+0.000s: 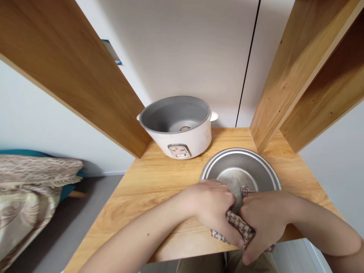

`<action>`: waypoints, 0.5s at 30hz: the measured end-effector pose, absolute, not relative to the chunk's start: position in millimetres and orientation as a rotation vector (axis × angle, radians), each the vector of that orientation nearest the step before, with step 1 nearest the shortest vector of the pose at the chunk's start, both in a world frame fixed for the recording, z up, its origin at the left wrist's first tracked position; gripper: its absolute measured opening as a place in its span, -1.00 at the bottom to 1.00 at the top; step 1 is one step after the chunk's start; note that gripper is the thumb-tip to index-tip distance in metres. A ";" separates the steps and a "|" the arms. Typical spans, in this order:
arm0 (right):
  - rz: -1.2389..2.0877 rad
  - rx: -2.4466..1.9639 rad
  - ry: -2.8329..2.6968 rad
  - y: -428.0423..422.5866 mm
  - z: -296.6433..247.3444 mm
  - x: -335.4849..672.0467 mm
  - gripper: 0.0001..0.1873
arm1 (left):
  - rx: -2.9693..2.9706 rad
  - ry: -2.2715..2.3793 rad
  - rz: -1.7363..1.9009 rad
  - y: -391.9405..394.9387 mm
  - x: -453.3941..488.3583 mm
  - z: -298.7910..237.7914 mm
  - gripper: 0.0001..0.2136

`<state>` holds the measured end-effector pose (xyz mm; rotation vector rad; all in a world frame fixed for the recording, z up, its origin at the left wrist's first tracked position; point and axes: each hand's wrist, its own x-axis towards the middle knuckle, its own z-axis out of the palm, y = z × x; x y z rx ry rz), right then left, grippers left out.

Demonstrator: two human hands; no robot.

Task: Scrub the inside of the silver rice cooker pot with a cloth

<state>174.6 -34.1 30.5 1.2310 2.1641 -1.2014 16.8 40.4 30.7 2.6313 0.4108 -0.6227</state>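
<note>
A brown and white patterned cloth (239, 223) is bunched between my two hands over the near rim of a grey metal inner pot (240, 163). My left hand (214, 208) grips the cloth from the left, its thumb pointing toward the table's front edge. From the right, my right hand (264, 216) closes on the same cloth, and a corner of it pokes up inside the pot. Both hands cover the pot's near side. Behind and to the left stands the white rice cooker body (193, 140), without a lid, its heating plate visible inside.
The pot and cooker rest on a wooden tabletop (153, 174). Wooden uprights rise at the left (76, 64) and right (287, 72), with a white wall panel (193, 49) behind. At far left, a patterned cloth (31, 197) drapes over a teal seat.
</note>
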 end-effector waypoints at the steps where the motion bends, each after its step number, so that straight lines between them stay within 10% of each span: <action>1: -1.201 1.230 2.159 -33.9 31.1 174.6 -0.49 | 2.632 0.420 -0.619 40.6 16.7 30.3 -0.30; 15: -1.084 1.085 2.276 -35.0 25.6 178.5 -0.37 | 2.666 0.401 -0.475 47.7 11.5 29.1 -0.35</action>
